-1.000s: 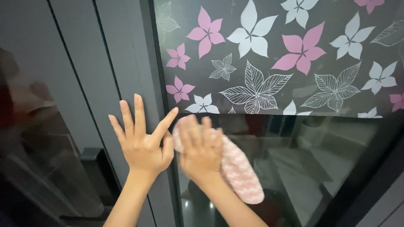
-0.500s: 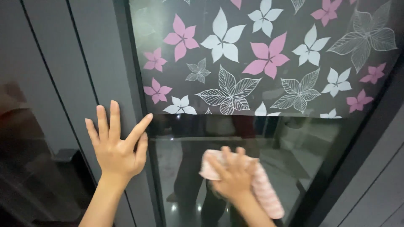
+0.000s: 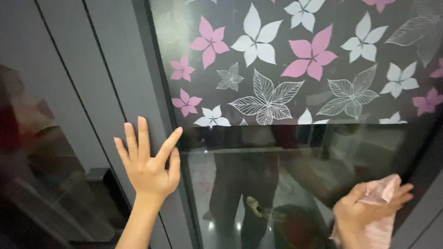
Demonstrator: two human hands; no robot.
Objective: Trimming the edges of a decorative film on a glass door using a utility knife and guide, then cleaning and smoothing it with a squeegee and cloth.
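So, quick rundown of what's going on with this glass door. Left hand (image 3: 148, 168) is flat against the dark grey frame (image 3: 138, 92), fingers spread wide and holding nothing. It sits at about 8 o'clock in the view, right beside the edge of the glass pane (image 3: 277, 184). My read is that it's there as a brace, giving the body something to lean on while the other arm works across the glass.

Right hand (image 3: 364, 214) is down at 4 o'clock, well apart from the left, fingers closed around a bunched-up pink cloth (image 3: 380, 207) and pressing it onto the glass near the pane's right edge. Part of the cloth hangs below the hand and runs out of the bottom of the view, so I can't tell how big it really is. Bunching it like that probably gives a firmer pad to push with than a flat sheet would.

Upper half of the pane, from 11 to 2 o'clock, is covered by a dark film with pink and white flower shapes (image 3: 304, 55). The bare lower part is glossy and throws back a reflection of a standing person's legs (image 3: 242, 193) plus some floor. Over at 9 o'clock, the dark panel (image 3: 41, 152) left of the frame shows blurry reflections, too murky to make out.
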